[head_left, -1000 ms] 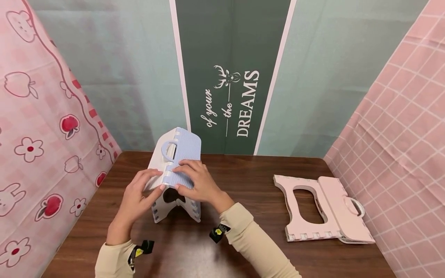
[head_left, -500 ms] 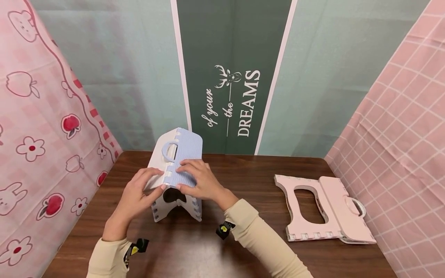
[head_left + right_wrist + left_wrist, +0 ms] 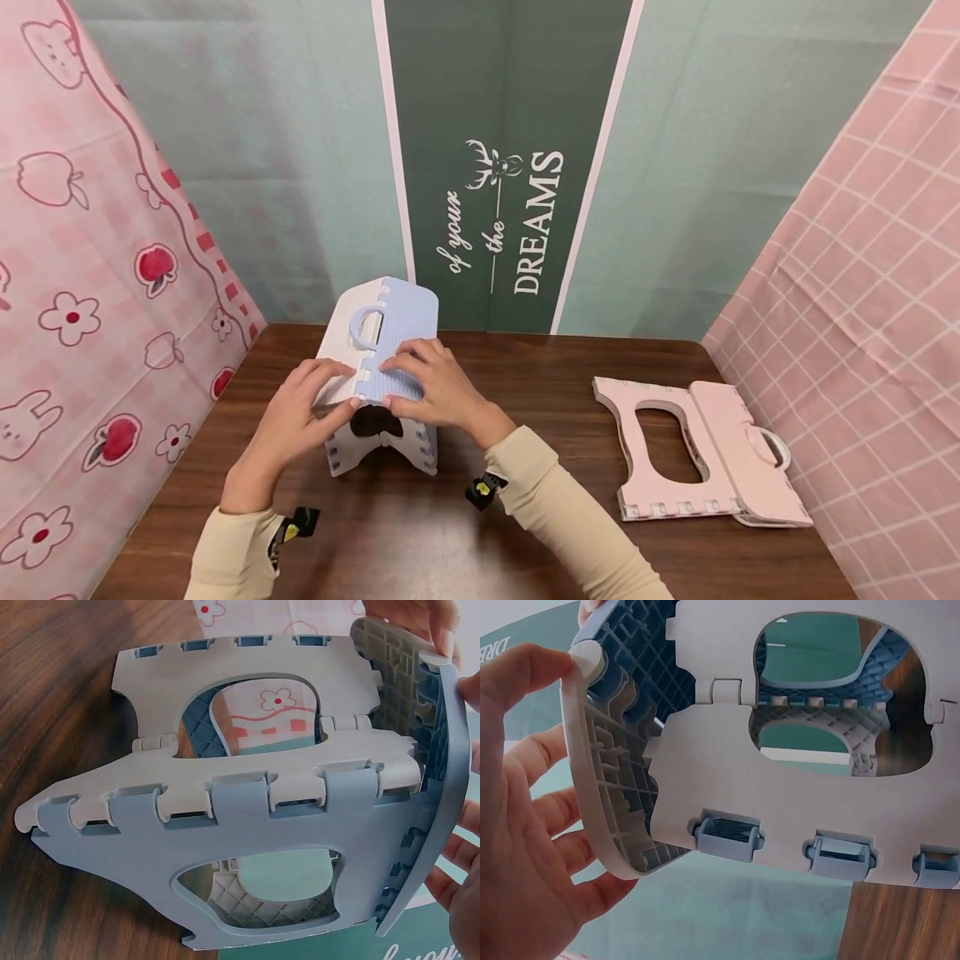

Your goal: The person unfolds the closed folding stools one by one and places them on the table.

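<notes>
A blue and white folding step stool [image 3: 408,308] stands on its legs at the left of the table, partly unfolded. Its top peaks at the centre hinge, the white half sloping left and the blue half right. My left hand [image 3: 296,417] holds the white half by its near edge, thumb at the hinge end, as the left wrist view shows with the thumb on the white panel's edge [image 3: 585,667]. My right hand [image 3: 438,387] holds the blue half, bent fingertips on its face and thumb at the near edge. In the right wrist view, fingers touch the blue panel [image 3: 442,795] from outside.
A pink folding stool [image 3: 720,467] lies folded flat at the right of the brown wooden table [image 3: 525,467], its handle toward the pink checked cloth [image 3: 862,333]. Patterned cloth [image 3: 112,292] hangs on the left, and a green curtain [image 3: 495,100] hangs behind the table.
Both hands keep their hold, and the stool's shape looks nearly the same. The right hand and forearm have shifted slightly to the right; the left forearm has moved slightly left.
</notes>
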`<state>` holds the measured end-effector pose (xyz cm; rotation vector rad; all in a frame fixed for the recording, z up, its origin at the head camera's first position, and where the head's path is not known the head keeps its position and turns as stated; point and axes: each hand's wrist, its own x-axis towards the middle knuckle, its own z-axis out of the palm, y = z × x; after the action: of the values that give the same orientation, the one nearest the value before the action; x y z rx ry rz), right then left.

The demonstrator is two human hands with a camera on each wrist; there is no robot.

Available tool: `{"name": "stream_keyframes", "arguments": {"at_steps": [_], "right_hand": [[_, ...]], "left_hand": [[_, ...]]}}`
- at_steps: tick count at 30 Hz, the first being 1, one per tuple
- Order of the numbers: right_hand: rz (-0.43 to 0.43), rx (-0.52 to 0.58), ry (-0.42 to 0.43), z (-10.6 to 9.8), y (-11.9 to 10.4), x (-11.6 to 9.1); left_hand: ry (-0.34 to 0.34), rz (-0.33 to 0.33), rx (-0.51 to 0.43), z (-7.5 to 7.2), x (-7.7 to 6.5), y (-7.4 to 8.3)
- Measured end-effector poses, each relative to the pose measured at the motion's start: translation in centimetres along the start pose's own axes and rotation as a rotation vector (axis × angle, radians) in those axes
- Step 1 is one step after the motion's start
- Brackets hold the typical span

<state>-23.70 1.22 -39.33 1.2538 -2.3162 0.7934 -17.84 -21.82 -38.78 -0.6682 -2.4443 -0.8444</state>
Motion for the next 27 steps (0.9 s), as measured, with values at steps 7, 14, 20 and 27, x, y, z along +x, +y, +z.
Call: {"name": "stream_keyframes", "arguments": {"at_steps": [7, 14, 20, 27], "right_hand": [[-0.002, -0.042, -0.006, 0.2, -0.1, 0.0], [-0.033, -0.094, -0.001, 0.3, -0.1, 0.3], [-0.026, -0.161, -0.017, 0.4, -0.4, 0.5], [-0.005, -0.271, -0.051, 0.9, -0.9, 0.9]], "left_hand": [[0.004, 0.034, 0.011, 0.0, 0.2, -0.6], [-0.011, 0.045, 0.045, -0.3, 0.5, -1.0], [-0.02, 0.064, 0.082, -0.6, 0.6, -1.1], [-0.083, 0.052, 0.17, -0.9, 0.6, -0.8]]}}
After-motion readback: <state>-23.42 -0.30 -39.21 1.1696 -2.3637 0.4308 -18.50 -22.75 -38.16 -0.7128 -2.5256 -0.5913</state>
